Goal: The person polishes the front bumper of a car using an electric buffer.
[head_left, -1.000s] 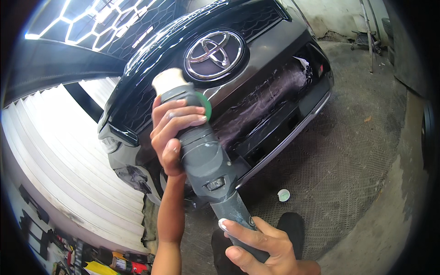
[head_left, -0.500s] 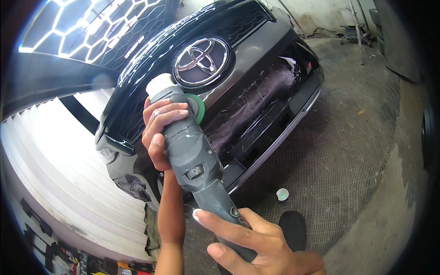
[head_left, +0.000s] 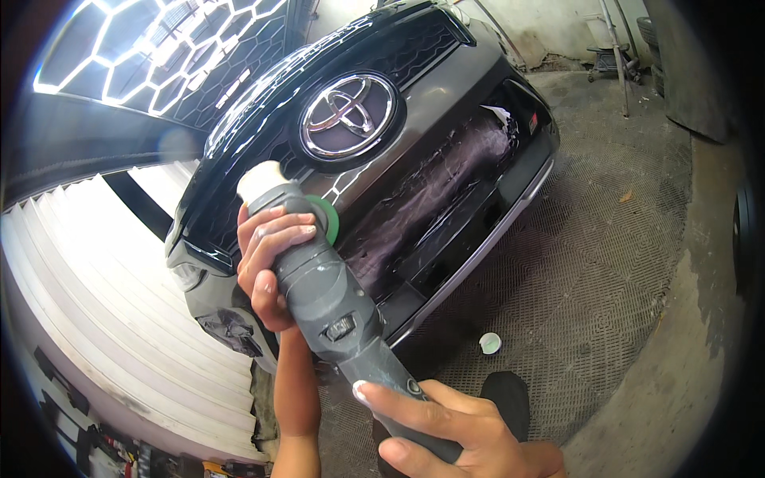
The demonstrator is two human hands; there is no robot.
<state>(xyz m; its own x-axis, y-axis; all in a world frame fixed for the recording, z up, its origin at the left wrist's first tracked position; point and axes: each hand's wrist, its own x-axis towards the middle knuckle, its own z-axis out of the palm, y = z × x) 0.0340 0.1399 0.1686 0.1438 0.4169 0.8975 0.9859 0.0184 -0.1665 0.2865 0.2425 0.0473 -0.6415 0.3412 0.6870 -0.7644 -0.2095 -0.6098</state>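
Step in hand looks like machine-polishing the front of a car (head_left: 458, 92); the polisher (head_left: 323, 296) runs slantwise, handle end low and nearest the body, head up and leftward, just below the round badge (head_left: 349, 116); its green pad (head_left: 330, 220) faces the panel edge-on to this view, so whether it touches the paint cannot be told, nor whether it spins; left hand (head_left: 263, 259) wrapped over the head end, fingers close together across the top, thumb folded in beneath them; right hand (head_left: 470, 430) closed about the handle, index finger stretched along its upper side, thumb on the near side, other fingers hidden; so the tool lies within both hands, bridging them; wrinkled plastic sheet (head_left: 434, 195) spans the lower opening, beside the pad's right; small white tub (head_left: 490, 343) on the patterned floor (head_left: 590, 271), well apart from both hands; next move, by my reckoning, calls for the pad held flat with even pressure and a slow sweep along the panel, clear of badge rim and sheet edge.
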